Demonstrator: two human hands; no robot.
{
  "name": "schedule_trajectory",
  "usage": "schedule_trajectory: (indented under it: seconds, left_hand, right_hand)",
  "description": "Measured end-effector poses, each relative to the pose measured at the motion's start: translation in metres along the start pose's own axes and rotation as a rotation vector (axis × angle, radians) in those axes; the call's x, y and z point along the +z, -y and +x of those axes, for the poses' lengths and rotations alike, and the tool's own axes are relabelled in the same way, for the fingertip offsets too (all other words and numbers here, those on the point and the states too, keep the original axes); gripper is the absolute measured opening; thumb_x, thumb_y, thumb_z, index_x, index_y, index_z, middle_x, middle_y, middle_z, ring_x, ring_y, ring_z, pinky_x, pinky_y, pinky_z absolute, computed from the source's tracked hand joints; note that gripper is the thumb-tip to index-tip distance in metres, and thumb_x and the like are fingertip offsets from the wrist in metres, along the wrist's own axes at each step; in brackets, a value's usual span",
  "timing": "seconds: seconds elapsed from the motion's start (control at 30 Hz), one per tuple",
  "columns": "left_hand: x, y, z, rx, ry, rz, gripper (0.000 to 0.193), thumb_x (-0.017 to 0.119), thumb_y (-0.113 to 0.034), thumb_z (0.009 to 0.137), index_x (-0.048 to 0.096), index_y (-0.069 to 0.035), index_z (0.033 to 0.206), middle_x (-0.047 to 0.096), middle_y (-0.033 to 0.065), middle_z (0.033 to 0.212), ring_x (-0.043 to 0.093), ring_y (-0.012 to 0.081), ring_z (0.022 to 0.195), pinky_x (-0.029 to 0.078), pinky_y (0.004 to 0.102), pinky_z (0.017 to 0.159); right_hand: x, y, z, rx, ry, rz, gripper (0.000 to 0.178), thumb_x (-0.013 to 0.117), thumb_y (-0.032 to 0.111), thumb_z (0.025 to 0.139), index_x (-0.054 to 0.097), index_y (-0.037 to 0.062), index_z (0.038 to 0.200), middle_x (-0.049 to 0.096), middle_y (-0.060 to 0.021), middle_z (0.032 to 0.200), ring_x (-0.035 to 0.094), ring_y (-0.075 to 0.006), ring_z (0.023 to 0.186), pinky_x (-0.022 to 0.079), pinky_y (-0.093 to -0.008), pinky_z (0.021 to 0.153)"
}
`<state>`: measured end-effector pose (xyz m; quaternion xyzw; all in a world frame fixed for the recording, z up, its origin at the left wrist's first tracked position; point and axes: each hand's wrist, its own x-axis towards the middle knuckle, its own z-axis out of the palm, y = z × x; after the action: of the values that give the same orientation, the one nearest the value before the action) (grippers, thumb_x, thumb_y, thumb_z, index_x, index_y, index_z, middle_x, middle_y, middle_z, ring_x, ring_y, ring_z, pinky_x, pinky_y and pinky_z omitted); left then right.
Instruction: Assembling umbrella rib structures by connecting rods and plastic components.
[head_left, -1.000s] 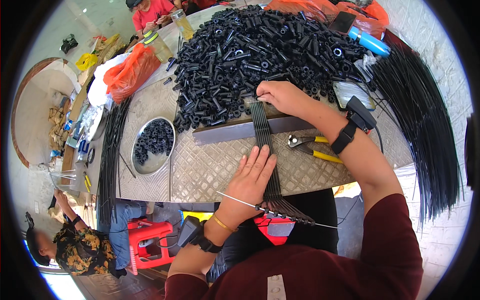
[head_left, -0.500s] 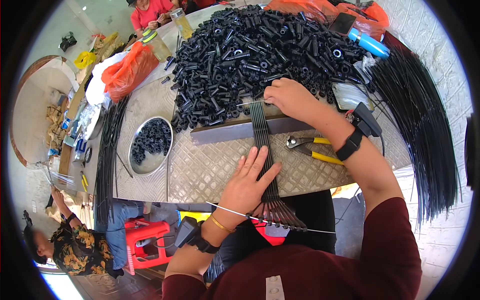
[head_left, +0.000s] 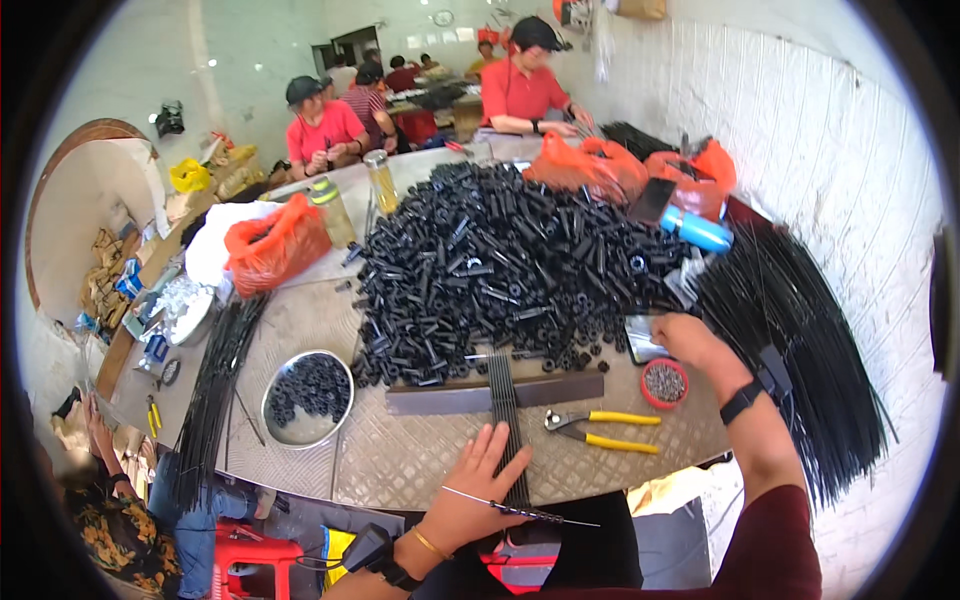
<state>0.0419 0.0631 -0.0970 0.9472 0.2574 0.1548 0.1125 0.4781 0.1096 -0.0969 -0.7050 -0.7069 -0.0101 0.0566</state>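
Note:
My left hand (head_left: 475,495) lies flat with spread fingers over a row of thin black rods (head_left: 507,430). The rods run side by side across a dark flat bar (head_left: 440,398), their far ends by the pile. At their near end, a thin metal wire (head_left: 570,521) crosses them by my lap and passes by my left hand. My right hand (head_left: 690,342) reaches out to a shallow tray (head_left: 642,350) of fine pale strands at the pile's right; its fingers are curled down there, and what they pinch is too small to make out.
A large heap of black plastic tube parts (head_left: 480,270) fills the table's middle. Around my hands are yellow-handled pliers (head_left: 610,430), a red bowl (head_left: 665,402) of small metal pieces and a metal bowl (head_left: 300,428) of black rings. Long black rods (head_left: 800,350) lie right. Co-workers sit beyond.
My right hand has left the rods' far ends, where it held a thin wire, and moved right to the tray. My view has tilted up. My left hand stays on the rods.

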Motion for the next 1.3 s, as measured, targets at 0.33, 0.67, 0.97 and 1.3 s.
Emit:
schedule_trajectory:
  seconds: [0.33,0.67,0.97,1.3]
  left_hand:
    - [0.003,-0.001,-0.007,-0.022,-0.029,-0.008,0.082,0.075,-0.05,0.066,0.045,-0.012,0.132,0.029,0.0236,0.143,0.03,0.0441,0.131,0.029,0.0513,0.106]
    - [0.007,0.0,-0.008,-0.008,-0.037,0.014,0.083,0.075,-0.05,0.065,0.045,-0.009,0.131,0.031,0.0219,0.143,0.031,0.0409,0.132,0.028,0.0501,0.107]
    - [0.019,0.004,-0.016,0.022,-0.055,0.121,0.079,0.067,-0.052,0.071,0.044,-0.008,0.132,0.032,0.0217,0.143,0.03,0.0403,0.133,0.028,0.0494,0.107]
    - [0.014,-0.009,-0.033,0.003,-0.073,0.068,0.076,0.068,-0.05,0.071,0.047,-0.008,0.129,0.035,0.0216,0.142,0.034,0.0398,0.131,0.03,0.0487,0.106]
  right_hand:
    - [-0.014,0.013,-0.009,0.018,-0.178,0.072,0.013,0.059,0.018,0.082,0.064,0.0066,0.083,0.063,-0.0171,0.084,0.061,-0.0359,0.08,0.048,-0.044,0.071]
    - [-0.012,0.017,-0.012,0.004,-0.28,0.037,0.014,0.054,0.013,0.082,0.065,0.0065,0.088,0.063,-0.0187,0.085,0.061,-0.0373,0.08,0.048,-0.0444,0.071]
    - [-0.016,0.01,-0.012,-0.009,-0.349,-0.077,0.01,0.05,0.008,0.081,0.059,0.0053,0.086,0.061,-0.0215,0.08,0.061,-0.0393,0.075,0.047,-0.0485,0.067]
    - [-0.033,0.057,-0.01,-0.146,-0.336,0.06,0.011,0.057,0.004,0.082,0.059,0.0027,0.093,0.058,-0.0169,0.086,0.057,-0.0369,0.082,0.047,-0.0406,0.071]
